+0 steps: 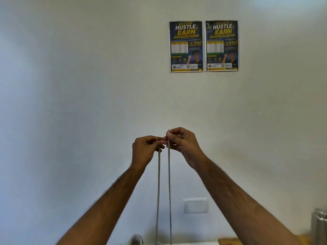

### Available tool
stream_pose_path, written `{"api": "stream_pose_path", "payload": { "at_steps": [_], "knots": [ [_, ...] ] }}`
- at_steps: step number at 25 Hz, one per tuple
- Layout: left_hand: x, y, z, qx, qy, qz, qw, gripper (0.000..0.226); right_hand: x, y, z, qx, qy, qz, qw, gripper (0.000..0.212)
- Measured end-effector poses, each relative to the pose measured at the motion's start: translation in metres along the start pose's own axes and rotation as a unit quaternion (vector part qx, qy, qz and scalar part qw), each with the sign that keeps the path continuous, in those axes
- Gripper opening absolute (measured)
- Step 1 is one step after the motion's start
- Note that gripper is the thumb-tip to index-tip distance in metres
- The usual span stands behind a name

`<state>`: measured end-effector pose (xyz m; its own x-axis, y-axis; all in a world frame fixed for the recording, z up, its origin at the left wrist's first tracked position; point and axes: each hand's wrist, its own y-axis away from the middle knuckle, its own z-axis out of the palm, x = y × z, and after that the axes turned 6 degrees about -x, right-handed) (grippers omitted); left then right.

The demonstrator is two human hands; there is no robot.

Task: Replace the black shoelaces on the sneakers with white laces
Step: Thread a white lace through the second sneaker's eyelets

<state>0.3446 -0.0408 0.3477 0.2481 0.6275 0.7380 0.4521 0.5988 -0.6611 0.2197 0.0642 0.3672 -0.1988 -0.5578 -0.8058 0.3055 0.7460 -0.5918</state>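
White lace (169, 183) runs as two taut strands side by side, rising from the bottom edge of the view up to the raised hands; just left of where the strands leave the frame, the rounded end of a white sneaker (135, 239) pokes in at the bottom edge, the rest of it cut off; a strip of wooden surface (230, 241) shows at the lower right, with a metal cylinder (319, 227) at the far right edge; both bare forearms reach up and forward, the hands nearly touching; the left hand (144, 149) pinches the left strand between thumb and fingertips, the right hand (182, 141) pinches the right strand a little higher, a short tip of lace standing above its fingers; behind them, low on the white wall (70, 103), sits a white switch plate (195, 205); high up, two matching posters (203, 45) reading "HUSTLE EARN" hang side by side.
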Motion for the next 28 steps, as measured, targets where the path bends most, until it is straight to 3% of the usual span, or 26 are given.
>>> {"api": "stream_pose_path", "payload": {
  "at_steps": [4,10,13,15,16,17,18,19,20,21,22,23,26,28],
  "knots": [
    [0.006,0.001,-0.001,0.01,0.0,0.003,1.0,0.007,-0.005,0.002,0.003,-0.001,-0.009,0.01,1.0,0.015],
    [0.0,-0.003,-0.001,-0.003,0.084,-0.021,0.996,0.018,0.007,-0.001,-0.002,0.03,-0.033,0.053,0.998,0.012],
    [-0.02,-0.001,-0.007,-0.086,0.106,-0.037,0.99,0.025,0.025,0.001,-0.011,0.004,-0.033,0.099,0.995,0.006],
    [-0.047,0.01,-0.012,-0.197,-0.05,-0.052,0.978,0.028,0.051,0.01,-0.024,-0.049,-0.016,0.166,0.985,0.004],
    [-0.067,0.017,-0.016,-0.266,-0.219,-0.05,0.938,0.028,0.069,0.017,-0.034,-0.077,-0.005,0.21,0.975,0.004],
    [-0.093,0.03,-0.02,-0.325,-0.397,-0.054,0.856,0.027,0.093,0.027,-0.047,-0.101,0.024,0.259,0.96,0.004],
    [-0.117,0.041,-0.026,-0.375,-0.554,-0.062,0.741,0.026,0.115,0.037,-0.06,-0.119,0.091,0.305,0.94,0.004],
    [-0.144,0.056,-0.034,-0.409,-0.651,-0.072,0.636,0.027,0.143,0.048,-0.073,-0.136,0.204,0.345,0.906,0.007],
    [-0.169,0.07,-0.045,-0.43,-0.697,-0.088,0.567,0.03,0.174,0.061,-0.087,-0.139,0.344,0.372,0.85,0.011],
    [-0.195,0.084,-0.056,-0.436,-0.723,-0.103,0.526,0.033,0.204,0.075,-0.1,-0.126,0.486,0.378,0.778,0.016],
    [-0.218,0.098,-0.066,-0.424,-0.747,-0.106,0.502,0.036,0.23,0.091,-0.11,-0.1,0.58,0.367,0.72,0.019],
    [-0.239,0.107,-0.076,-0.398,-0.769,-0.086,0.493,0.036,0.251,0.106,-0.114,-0.076,0.609,0.359,0.704,0.019],
    [-0.28,0.133,-0.089,-0.303,-0.799,0.007,0.52,0.025,0.304,0.144,-0.103,-0.091,0.546,0.367,0.748,0.019],
    [-0.296,0.152,-0.07,-0.315,-0.741,-0.004,0.593,0.027,0.343,0.17,-0.088,-0.128,0.493,0.393,0.766,0.022]
  ]
}}
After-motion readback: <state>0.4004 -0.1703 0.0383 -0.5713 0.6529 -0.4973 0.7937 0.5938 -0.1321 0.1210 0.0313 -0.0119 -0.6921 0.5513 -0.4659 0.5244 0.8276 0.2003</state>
